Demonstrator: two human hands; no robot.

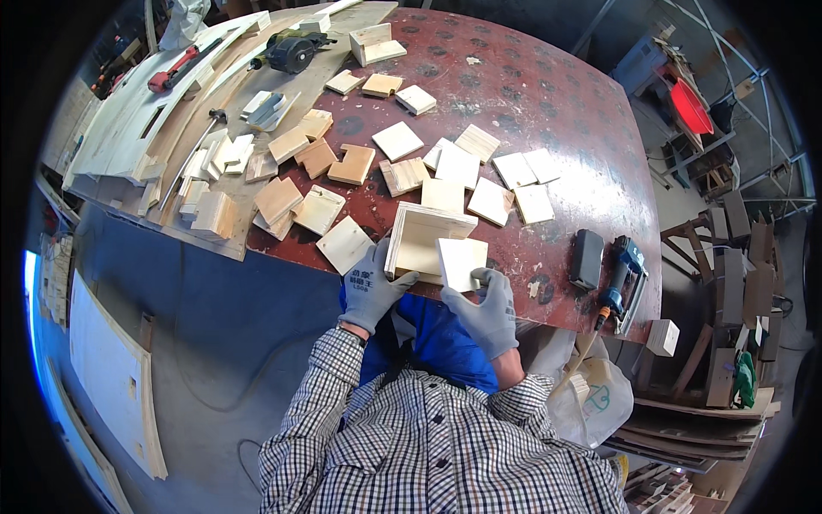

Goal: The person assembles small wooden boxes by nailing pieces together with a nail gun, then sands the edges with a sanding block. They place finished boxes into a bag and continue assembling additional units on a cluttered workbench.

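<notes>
My left hand (373, 288), in a grey work glove, grips the left side of a partly assembled plywood box (417, 230) at the near edge of the table. Its upright walls meet at a corner, and its base shows pale inside. In my right hand (488, 313), gloved the same way, a pale square wood piece (456, 264) is pinched between thumb and fingers. The piece stands tilted at the box's right front; whether the two touch I cannot tell. Just beyond the box lies another square block (443, 194), among several loose wood squares (398, 141).
A nail gun (623, 278) with a hose and a black block-shaped item (586, 259) lie on the dark red tabletop (548, 94) to the right. Notched blocks (351, 164), a hammer (205, 128) and a circular saw (293, 51) are at the left. A plastic bag (606, 394) hangs below.
</notes>
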